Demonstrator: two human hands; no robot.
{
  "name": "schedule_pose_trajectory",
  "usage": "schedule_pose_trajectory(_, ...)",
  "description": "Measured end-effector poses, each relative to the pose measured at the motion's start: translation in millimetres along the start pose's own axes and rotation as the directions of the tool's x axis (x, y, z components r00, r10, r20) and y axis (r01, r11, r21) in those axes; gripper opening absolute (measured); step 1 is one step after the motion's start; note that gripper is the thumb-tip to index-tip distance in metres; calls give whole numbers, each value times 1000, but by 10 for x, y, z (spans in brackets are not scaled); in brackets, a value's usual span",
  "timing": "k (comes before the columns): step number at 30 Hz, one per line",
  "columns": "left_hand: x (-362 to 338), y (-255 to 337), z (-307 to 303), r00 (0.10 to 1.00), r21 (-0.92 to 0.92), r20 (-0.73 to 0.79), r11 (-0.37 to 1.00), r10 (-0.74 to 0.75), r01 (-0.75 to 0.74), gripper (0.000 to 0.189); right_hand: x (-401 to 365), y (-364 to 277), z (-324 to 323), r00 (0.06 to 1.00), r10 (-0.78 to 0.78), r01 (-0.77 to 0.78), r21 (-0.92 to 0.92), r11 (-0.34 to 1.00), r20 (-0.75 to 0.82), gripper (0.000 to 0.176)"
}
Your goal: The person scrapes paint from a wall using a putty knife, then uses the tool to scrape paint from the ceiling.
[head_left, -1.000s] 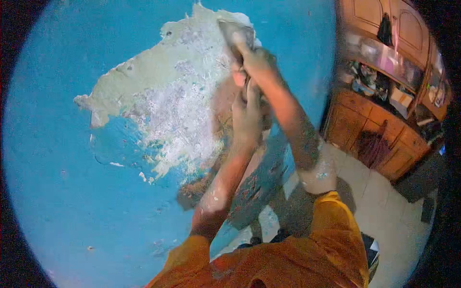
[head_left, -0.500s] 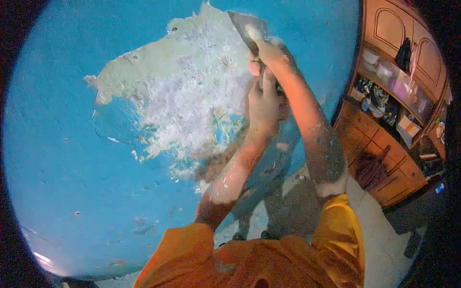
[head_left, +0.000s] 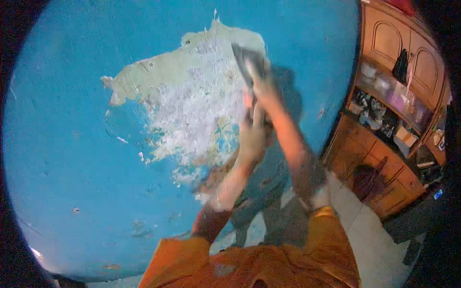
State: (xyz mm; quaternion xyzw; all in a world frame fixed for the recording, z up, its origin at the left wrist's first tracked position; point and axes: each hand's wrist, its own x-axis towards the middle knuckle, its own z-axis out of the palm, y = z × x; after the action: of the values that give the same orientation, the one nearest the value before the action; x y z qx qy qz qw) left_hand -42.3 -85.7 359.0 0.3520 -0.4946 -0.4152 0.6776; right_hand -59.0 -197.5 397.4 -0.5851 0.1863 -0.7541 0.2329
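A blue wall (head_left: 72, 144) fills most of the view, with a bare patch (head_left: 187, 91) of whitish and grey-green plaster in its painted surface. Near the patch's right edge, a wide flat scraper (head_left: 247, 60) lies against the wall. My right hand (head_left: 261, 84) is closed round the scraper close to its blade, one finger stretched along it. Just below, my left hand (head_left: 252, 127) is wrapped round the scraper's handle, which is mostly hidden by the fingers. Both hands are blurred by motion.
At the right stands a wooden cabinet (head_left: 379, 158) with cluttered shelves, a black bag (head_left: 401, 66) and a small box (head_left: 406, 136). Pale floor tiles (head_left: 350, 206) show below. A dark shadow falls on the wall beside my arms.
Both hands and the scraper have moved down the wall, off the patch's upper right edge. More bare grey-green surface shows there. The view has shifted slightly.
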Motion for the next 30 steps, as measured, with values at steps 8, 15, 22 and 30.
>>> schedule_pose_trajectory(8,264,483,231,998,-81,56,997,-6,10,30,701,-933,-210,675,626,-605,-192,773,390,55)
schedule_pose_trajectory(15,1,279,9,994,-114,7,987,-110,110,36,179,-208,104,996,84,-94,-380,920,-43,65)
schedule_pose_trajectory(22,-186,322,238,996,-269,-64,962,-69,50,38,244,-395,-59,941,294,-219,-356,908,171,58)
schedule_pose_trajectory(30,12,358,231,984,-215,-162,976,-75,39,36,344,-1038,-139,849,398,-389,-98,916,348,46)
